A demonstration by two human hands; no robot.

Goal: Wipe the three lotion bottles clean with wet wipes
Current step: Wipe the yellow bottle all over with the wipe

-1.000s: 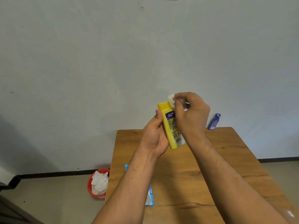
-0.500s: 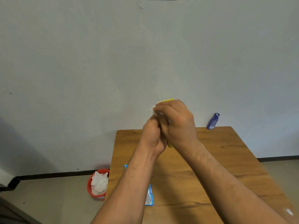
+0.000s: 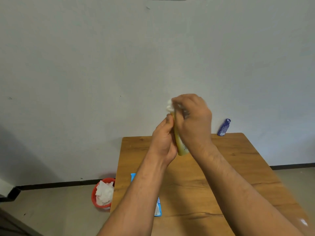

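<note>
A yellow lotion bottle (image 3: 181, 145) is held upright above the far part of the wooden table (image 3: 242, 169). My left hand (image 3: 163, 140) grips its lower body from the left. My right hand (image 3: 192, 120) covers the bottle's upper part and holds a crumpled white wet wipe (image 3: 169, 106) against it; only a tuft of the wipe shows. Most of the bottle is hidden by both hands. A dark blue lotion bottle (image 3: 223, 127) stands at the table's far right edge against the wall. No third bottle is visible.
A blue wet-wipe pack (image 3: 157, 207) lies on the table's left side, mostly under my left forearm. On the floor left of the table stands a red bin (image 3: 95, 200) with used white wipes. A grey wall rises right behind the table.
My right hand with the wipe slid down and left over the bottle's top, then back up a little. The bottle's yellow cap and label, visible a second ago, are now covered.
</note>
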